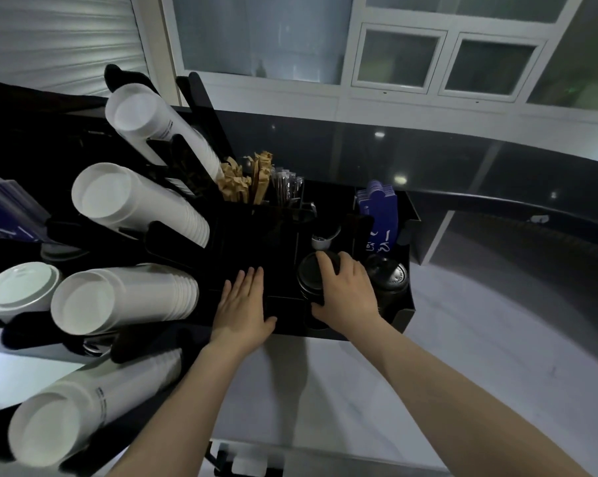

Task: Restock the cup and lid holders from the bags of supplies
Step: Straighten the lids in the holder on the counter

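From the head view, a black organiser tray (402, 315) is being seen on the pale worktop (359, 390). The left hand (244, 309) is being laid flat on the tray's front left compartment, its fingers straight and together, with nothing held. The right hand (345, 292) is being curled over a stack of black lids (309, 280) standing in a front compartment of the tray, the fingers wrapped across the top lid and the thumb pressed against the stack's near side. A second stack of black lids (390, 278) is being kept just beside it, to the right. Four tilted stacks of white cups (132, 201) are being held in the black rack at the left, with a white lid stack (20, 290) near them. Brown packets (242, 180) and blue sleeves (380, 208) are being stored at the tray's back.
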`<state>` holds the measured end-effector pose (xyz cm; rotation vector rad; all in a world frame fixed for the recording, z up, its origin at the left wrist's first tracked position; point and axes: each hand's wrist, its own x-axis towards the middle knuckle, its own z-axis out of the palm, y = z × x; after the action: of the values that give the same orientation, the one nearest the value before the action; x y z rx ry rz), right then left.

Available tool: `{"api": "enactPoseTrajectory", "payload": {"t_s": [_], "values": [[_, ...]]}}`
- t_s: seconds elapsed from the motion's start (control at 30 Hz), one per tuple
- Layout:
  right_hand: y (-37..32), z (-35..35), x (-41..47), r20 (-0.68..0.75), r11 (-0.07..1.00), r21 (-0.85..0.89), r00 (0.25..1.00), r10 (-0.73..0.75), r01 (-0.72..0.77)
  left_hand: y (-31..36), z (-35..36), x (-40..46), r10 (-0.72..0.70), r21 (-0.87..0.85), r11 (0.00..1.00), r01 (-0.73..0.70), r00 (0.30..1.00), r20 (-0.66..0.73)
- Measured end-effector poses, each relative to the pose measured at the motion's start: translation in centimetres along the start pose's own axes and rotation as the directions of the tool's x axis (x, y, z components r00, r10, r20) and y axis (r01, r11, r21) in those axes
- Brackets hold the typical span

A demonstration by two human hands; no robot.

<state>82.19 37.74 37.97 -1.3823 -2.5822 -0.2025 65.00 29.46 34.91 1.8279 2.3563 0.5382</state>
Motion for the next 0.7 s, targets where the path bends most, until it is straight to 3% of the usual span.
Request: {"api": "enactPoseTrajectory", "payload": {"t_s": [0.33,0.7], "values": [[-1.0,2.4,0.6,0.258,0.933,-0.336,0.965,-0.039,0.128,-0.4,0.6,0.0,0.03,0.097,0.995,-0.033,0.999,0.029],[-0.6,1.6,0.2,0.259,0.979,-0.177,0.965,-0.05,0.099,-0.6,0.8,0.0,0.043,0.138,0.989,-0.052,0.997,0.066]]}}
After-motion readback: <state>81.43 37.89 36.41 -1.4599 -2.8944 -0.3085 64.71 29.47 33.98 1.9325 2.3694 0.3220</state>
